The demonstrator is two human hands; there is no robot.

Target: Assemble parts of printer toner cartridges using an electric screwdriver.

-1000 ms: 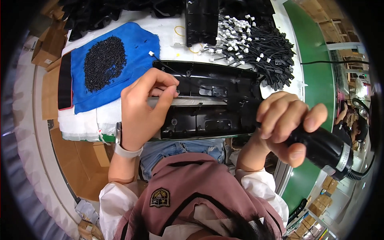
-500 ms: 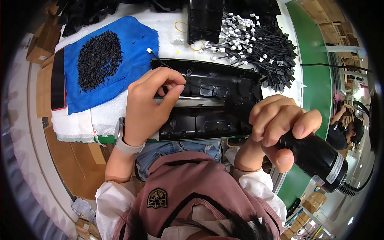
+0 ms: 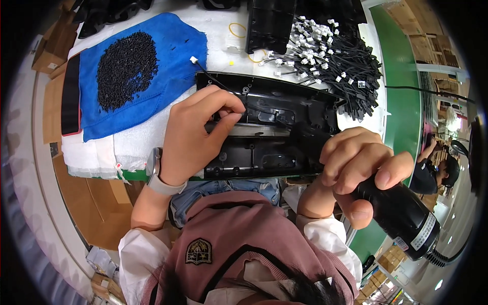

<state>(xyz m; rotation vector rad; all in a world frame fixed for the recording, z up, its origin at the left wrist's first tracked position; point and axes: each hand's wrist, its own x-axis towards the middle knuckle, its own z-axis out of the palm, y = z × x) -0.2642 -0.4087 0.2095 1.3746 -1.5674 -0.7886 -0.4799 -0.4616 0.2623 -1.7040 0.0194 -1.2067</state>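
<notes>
My right hand (image 3: 358, 170) is wrapped around a black electric screwdriver (image 3: 406, 216), which lies slanted with its front end over the black plastic housings and its cable trailing off at the right. The tip is lost against the dark plastic. My left hand (image 3: 203, 134) is closed in a pinch above the left part of the far housing (image 3: 310, 99); what its fingertips hold, if anything, is hidden. A black wire with a white connector (image 3: 193, 60) runs out over that housing's far left edge. Nearer me lies a second black housing (image 3: 239, 165), partly under my left hand.
Small black screws (image 3: 119, 71) are heaped on a blue cloth (image 3: 173, 38) at left. Many black cables with white connectors (image 3: 351, 76) are piled at far right. Another black housing (image 3: 272, 25) stands behind. A person (image 3: 432, 170) is in the background at right.
The view has shifted slightly, so the table things appear a little to the right. My left hand keeps its pinch, and my right hand still grips the screwdriver, its rear end slightly lower.
</notes>
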